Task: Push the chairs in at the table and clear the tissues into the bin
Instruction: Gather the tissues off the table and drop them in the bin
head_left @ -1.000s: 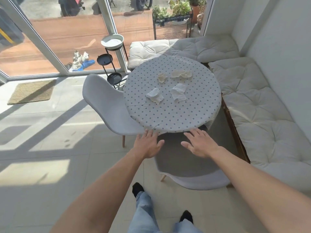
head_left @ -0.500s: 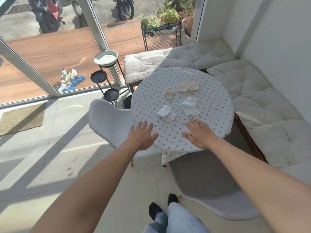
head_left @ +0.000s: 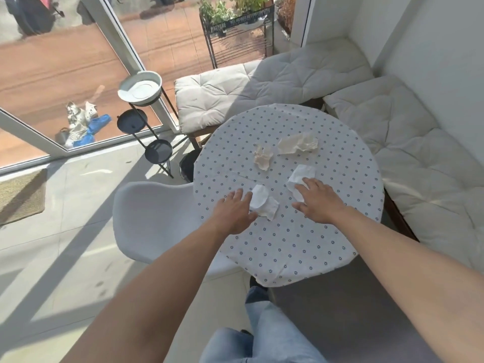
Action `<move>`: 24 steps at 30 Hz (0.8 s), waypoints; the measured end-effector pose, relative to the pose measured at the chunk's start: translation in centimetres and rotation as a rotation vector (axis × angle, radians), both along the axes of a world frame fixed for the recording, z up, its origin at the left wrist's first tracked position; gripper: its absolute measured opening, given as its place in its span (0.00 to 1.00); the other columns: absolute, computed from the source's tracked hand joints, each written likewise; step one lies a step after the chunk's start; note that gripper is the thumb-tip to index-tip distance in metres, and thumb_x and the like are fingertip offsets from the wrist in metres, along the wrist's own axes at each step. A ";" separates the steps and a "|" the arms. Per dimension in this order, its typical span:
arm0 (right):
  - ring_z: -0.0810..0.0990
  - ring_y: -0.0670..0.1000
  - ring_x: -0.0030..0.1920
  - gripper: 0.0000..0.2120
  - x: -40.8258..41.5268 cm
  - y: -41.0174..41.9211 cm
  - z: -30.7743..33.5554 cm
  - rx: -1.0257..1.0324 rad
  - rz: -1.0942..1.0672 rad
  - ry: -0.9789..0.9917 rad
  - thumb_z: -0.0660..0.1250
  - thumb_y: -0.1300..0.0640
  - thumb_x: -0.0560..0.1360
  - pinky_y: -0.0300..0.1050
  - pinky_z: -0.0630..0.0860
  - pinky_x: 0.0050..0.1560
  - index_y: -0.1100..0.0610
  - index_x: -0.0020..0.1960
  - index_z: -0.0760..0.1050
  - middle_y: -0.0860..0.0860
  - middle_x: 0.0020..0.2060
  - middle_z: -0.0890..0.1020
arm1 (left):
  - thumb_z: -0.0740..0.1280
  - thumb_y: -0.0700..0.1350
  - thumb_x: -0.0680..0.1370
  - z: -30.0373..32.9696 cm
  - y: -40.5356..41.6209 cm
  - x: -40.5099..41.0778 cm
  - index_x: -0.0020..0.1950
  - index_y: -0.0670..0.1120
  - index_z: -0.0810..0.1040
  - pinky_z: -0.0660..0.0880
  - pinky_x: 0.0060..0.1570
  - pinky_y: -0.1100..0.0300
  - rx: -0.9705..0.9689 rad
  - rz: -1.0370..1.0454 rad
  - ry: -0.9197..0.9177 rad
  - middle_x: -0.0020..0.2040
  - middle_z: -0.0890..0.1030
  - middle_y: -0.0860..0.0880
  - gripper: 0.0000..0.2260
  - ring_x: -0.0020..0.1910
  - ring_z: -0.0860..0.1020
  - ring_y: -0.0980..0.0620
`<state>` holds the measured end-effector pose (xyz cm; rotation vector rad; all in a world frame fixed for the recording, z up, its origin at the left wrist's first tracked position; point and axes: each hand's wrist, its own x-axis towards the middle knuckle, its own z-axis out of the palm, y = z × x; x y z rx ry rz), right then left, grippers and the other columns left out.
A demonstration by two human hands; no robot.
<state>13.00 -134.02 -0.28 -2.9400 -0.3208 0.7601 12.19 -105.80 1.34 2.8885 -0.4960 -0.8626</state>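
Note:
A round table (head_left: pixel 301 247) with a dotted cloth holds several crumpled tissues. My left hand (head_left: pixel 233 213) is spread flat, its fingertips touching a white tissue (head_left: pixel 263 204). My right hand (head_left: pixel 318 203) lies open over the edge of another white tissue (head_left: pixel 300 176). Two beige tissues, a small one (head_left: pixel 263 157) and a larger one (head_left: pixel 297 144), lie farther back. A grey shell chair (head_left: pixel 154 218) stands at the table's left, its seat partly under the top. A second grey chair (head_left: pixel 340 305) sits under the near edge. A dark bin (head_left: pixel 188 163) shows behind the table's left side.
A cushioned corner bench (head_left: pixel 408 142) wraps the back and right. A black tiered plant stand (head_left: pixel 146 121) with a white bowl stands by the glass door. A doormat (head_left: pixel 21 195) lies at the left. My legs (head_left: pixel 262 331) are below the table's near edge.
I have stepped closer and both hands have moved from the near chair's back over the table onto the two white tissues. The near chair now sits farther under the table.

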 end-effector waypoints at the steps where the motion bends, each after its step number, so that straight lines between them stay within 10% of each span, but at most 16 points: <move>1: 0.50 0.60 0.81 0.32 0.9 -0.1 -0.4 -0.004 -0.001 0.014 0.56 0.38 0.83 0.63 0.55 0.77 0.51 0.81 0.54 0.59 0.82 0.53 | 0.58 0.60 0.86 -0.4 -0.4 0.8 0.85 0.48 0.51 0.58 0.79 0.39 -0.009 -0.001 0.009 0.86 0.52 0.41 0.33 0.84 0.53 0.39; 17: 0.48 0.65 0.80 0.40 6.2 -0.3 -6.3 -0.061 -0.029 0.084 0.70 0.45 0.78 0.64 0.58 0.76 0.50 0.82 0.51 0.59 0.82 0.48 | 0.65 0.57 0.84 -9.4 -4.6 4.6 0.84 0.51 0.56 0.57 0.79 0.38 -0.095 -0.107 0.099 0.86 0.43 0.40 0.31 0.84 0.44 0.36; 24: 0.71 0.64 0.64 0.28 6.2 -1.1 -8.1 0.136 -0.122 -0.044 0.76 0.64 0.70 0.60 0.78 0.53 0.54 0.68 0.74 0.59 0.66 0.71 | 0.66 0.31 0.81 -13.1 -3.6 2.5 0.70 0.41 0.79 0.84 0.50 0.40 -0.417 -0.125 -0.070 0.79 0.72 0.46 0.17 0.80 0.65 0.46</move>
